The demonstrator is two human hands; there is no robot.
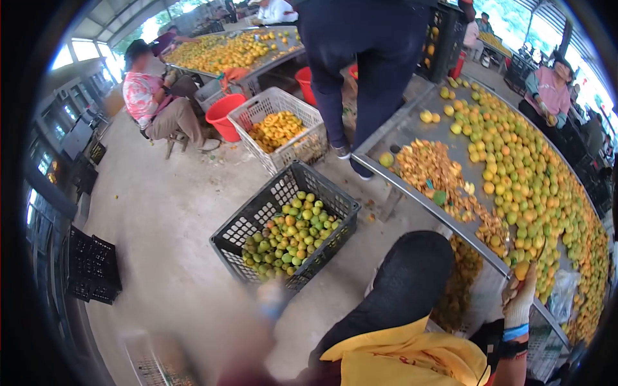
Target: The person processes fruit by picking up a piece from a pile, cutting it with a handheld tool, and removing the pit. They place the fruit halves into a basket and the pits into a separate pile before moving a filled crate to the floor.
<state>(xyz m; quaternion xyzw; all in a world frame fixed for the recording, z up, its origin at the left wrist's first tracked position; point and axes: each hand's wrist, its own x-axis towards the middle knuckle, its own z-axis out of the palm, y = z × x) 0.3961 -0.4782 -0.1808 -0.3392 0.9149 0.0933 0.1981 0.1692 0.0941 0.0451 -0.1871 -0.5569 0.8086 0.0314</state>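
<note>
My left hand [273, 297] is smeared by motion at the near edge of a black plastic crate [222, 238]. Whether it holds anything cannot be made out. Small round green and orange fruit [290, 231] lie in that crate. At the near edge of the metal table [425, 199], my right hand [517, 299], in a pale glove with blue at the cuff, is closed around a yellow-orange fruit [521, 270]. Beside it spreads a large heap of similar whole fruit [515, 174]. A pile of orange-brown scraps or cut pieces [431, 167] lies nearer the table's left end.
A grey crate [302, 157] holds orange pieces, beside a red bucket [225, 116]. Someone in dark trousers [360, 71] stands just beyond. A seated person [151, 96] is at the left, another [550, 96] across the table. Stacked black crates [93, 267] stand left.
</note>
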